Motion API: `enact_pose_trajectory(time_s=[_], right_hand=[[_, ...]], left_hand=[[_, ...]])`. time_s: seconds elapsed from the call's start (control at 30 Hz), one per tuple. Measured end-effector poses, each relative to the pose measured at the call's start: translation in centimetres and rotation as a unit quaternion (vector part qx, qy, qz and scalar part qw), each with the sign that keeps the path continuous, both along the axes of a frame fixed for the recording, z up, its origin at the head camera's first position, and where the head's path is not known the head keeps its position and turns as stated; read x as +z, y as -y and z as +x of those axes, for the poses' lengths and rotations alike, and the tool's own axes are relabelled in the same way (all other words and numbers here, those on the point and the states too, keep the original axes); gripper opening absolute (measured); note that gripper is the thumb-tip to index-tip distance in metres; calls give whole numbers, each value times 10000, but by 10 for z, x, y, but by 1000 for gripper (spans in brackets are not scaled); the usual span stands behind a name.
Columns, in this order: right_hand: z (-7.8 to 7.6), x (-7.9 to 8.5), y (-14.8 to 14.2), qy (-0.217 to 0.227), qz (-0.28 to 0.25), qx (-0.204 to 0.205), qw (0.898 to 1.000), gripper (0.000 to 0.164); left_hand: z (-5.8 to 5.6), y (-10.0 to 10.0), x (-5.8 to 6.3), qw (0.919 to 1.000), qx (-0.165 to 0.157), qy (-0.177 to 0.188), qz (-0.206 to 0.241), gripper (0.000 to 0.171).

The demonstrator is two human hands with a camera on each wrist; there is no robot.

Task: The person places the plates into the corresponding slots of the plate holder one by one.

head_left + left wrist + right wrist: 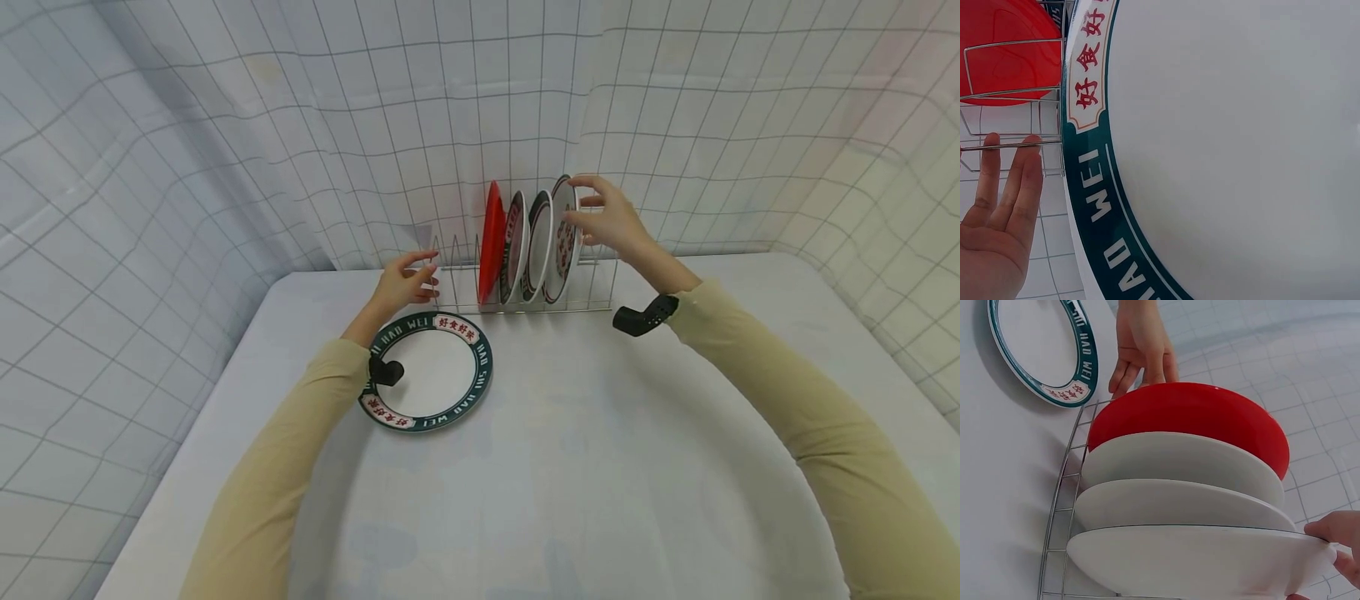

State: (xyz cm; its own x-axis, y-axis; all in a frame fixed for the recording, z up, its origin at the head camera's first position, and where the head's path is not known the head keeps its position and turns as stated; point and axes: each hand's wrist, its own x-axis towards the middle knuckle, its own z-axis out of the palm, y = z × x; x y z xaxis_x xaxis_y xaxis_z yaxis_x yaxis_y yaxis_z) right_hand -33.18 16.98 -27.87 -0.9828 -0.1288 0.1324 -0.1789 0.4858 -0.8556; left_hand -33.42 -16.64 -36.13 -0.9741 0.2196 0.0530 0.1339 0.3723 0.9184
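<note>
A wire dish rack [596, 310] stands at the back of the table with several plates upright in it. Leftmost is a red plate [491, 246]; right of it are two white plates with dark patterned rims [514, 250]. At the right end, my right hand [611, 218] grips the edge of a white plate with a red pattern [564, 250], thumb and fingers on its rim. My left hand [401, 287] is at the rack's left end. Its fingers [1017, 187] extend to a rack wire in the left wrist view; whether they press it is unclear.
A large white plate with a green lettered rim [431, 375] lies flat on the white table [555, 467], in front of the rack's left part and partly under my left wrist. A white grid-patterned curtain [480, 100] hangs behind the rack and along both sides.
</note>
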Motion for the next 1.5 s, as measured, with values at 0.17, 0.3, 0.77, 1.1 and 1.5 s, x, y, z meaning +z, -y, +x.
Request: enact_pose_trajectory(time_s=[0.17, 0.3, 0.77, 1.1, 1.5], right_hand=[[3, -1, -2, 9, -53, 80, 10000, 61], [6, -2, -3, -48, -8, 122, 9999, 62], [27, -3, -4, -348, 124, -242, 9990, 60], [51, -14, -1, -1365, -40, -409, 9898, 52], [83, -42, 6, -1824, -267, -313, 9824, 47]], left_hand=[[10, -5, 13, 9999, -37, 147, 22, 45], [9, -5, 12, 9999, -44, 158, 1, 45], [7, -6, 10, 9999, -17, 124, -98, 45], [4, -3, 8, 9998, -12, 203, -13, 45], [-4, 2, -6, 9999, 25, 53, -108, 46]])
